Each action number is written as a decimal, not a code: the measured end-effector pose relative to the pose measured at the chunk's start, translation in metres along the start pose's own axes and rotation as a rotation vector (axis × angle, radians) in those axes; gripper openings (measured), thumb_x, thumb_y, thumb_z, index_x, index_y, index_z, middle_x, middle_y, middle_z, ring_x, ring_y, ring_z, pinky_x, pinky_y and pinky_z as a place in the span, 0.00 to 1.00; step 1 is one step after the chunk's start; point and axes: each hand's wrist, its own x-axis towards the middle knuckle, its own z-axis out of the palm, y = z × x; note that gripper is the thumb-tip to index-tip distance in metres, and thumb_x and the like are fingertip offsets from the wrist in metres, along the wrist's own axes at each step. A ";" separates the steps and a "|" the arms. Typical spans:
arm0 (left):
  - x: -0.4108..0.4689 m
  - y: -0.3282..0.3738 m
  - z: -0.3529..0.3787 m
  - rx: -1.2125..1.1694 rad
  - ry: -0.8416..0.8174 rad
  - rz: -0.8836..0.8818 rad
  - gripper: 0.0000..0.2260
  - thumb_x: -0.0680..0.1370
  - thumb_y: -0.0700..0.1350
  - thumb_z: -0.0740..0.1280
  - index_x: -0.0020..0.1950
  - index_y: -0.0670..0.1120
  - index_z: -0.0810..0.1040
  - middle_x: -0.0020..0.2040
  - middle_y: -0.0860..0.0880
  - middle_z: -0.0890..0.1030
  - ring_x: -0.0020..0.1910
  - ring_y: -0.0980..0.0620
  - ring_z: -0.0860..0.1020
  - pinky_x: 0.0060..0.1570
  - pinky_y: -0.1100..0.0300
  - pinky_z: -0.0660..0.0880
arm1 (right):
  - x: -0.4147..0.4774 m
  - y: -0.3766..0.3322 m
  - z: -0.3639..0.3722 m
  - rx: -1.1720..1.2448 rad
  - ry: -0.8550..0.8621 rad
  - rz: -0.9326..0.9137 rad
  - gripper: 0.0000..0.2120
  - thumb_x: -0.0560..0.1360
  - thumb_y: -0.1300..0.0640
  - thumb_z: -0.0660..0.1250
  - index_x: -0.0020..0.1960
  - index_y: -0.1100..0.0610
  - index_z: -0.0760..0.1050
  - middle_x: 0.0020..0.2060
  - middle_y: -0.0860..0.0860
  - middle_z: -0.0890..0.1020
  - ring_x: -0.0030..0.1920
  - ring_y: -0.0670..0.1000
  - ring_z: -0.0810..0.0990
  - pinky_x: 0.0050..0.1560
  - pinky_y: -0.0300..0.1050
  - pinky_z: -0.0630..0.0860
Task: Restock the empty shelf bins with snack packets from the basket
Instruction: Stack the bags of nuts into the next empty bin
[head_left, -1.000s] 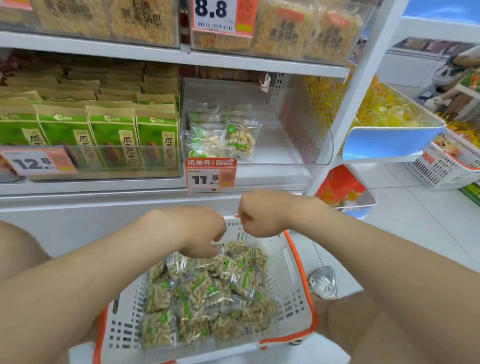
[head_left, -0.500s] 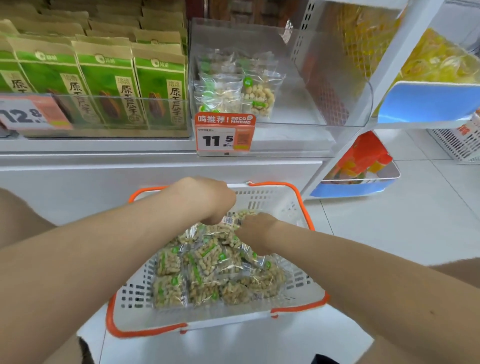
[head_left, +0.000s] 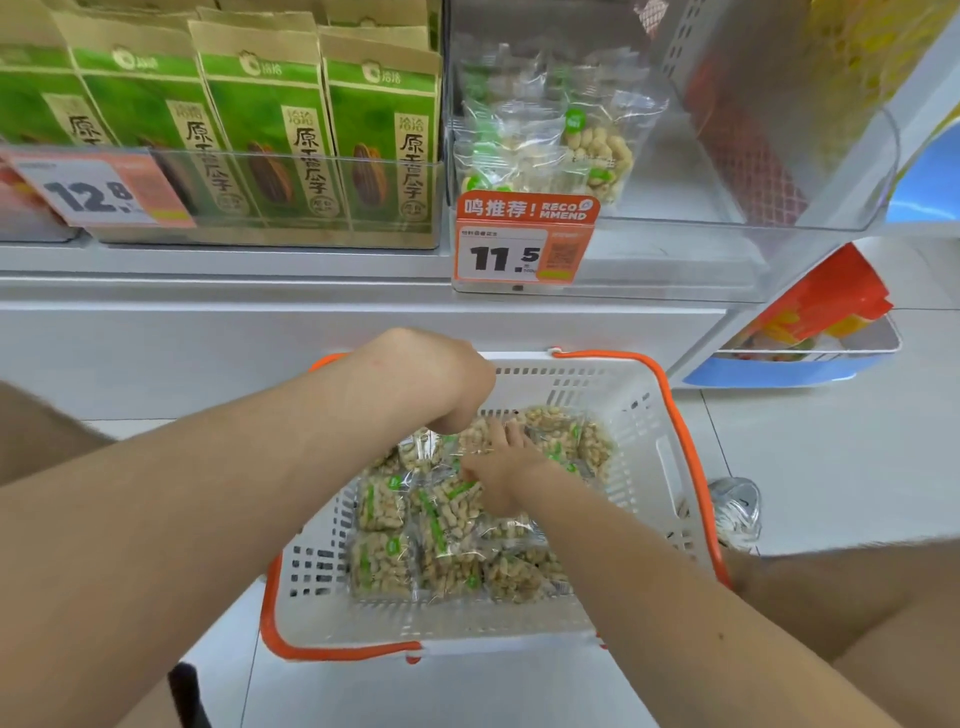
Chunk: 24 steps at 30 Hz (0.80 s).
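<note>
Left hand (head_left: 441, 382) and right hand (head_left: 501, 470) are seen among snack packets (head_left: 441, 545) in basket (head_left: 667, 467); grip cannot be told.

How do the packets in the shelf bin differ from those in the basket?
The bin packets are few and stand upright; the basket packets are many and lie flat in a pile. The bin packets sit untouched; the right hand touches the basket packets. Both: clear wrap, green labels.

Right hand (head_left: 500, 467) on packets (head_left: 385, 564) in basket (head_left: 652, 415)
</note>
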 end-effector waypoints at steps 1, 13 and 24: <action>0.001 0.000 0.000 -0.001 -0.002 -0.002 0.22 0.81 0.34 0.59 0.74 0.46 0.74 0.64 0.46 0.78 0.36 0.51 0.71 0.30 0.58 0.67 | 0.004 0.001 0.004 -0.022 0.029 -0.009 0.21 0.77 0.63 0.64 0.66 0.45 0.71 0.82 0.63 0.40 0.81 0.72 0.38 0.80 0.70 0.47; 0.007 -0.012 0.003 0.000 -0.046 0.030 0.22 0.82 0.38 0.60 0.76 0.49 0.73 0.69 0.46 0.77 0.48 0.45 0.73 0.40 0.56 0.72 | -0.029 0.011 -0.026 0.330 0.256 -0.122 0.14 0.78 0.56 0.67 0.59 0.52 0.64 0.50 0.53 0.75 0.45 0.56 0.78 0.44 0.55 0.79; -0.027 -0.034 -0.013 -0.198 -0.022 0.062 0.43 0.68 0.60 0.83 0.76 0.49 0.69 0.67 0.52 0.78 0.63 0.47 0.79 0.63 0.49 0.79 | -0.125 0.017 -0.126 0.771 0.327 -0.222 0.09 0.74 0.55 0.70 0.43 0.60 0.84 0.30 0.56 0.81 0.28 0.51 0.77 0.33 0.48 0.76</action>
